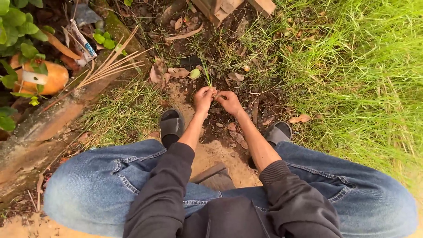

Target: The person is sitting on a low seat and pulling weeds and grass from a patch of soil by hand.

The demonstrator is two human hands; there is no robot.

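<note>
Squatting over bare soil, my left hand (203, 98) and right hand (228, 101) pinch closed on a thin grass seedling (207, 78) rising just beyond my fingertips; gripping low at its base seems wisest.

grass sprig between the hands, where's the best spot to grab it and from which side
Probably low on the grass sprig, at its base just above the dark soil, where the left hand and right hand meet. The thin blades stand upright and fan out higher up, so pinching the bunched base from both sides, coming in from the near side, should hold best.
</note>
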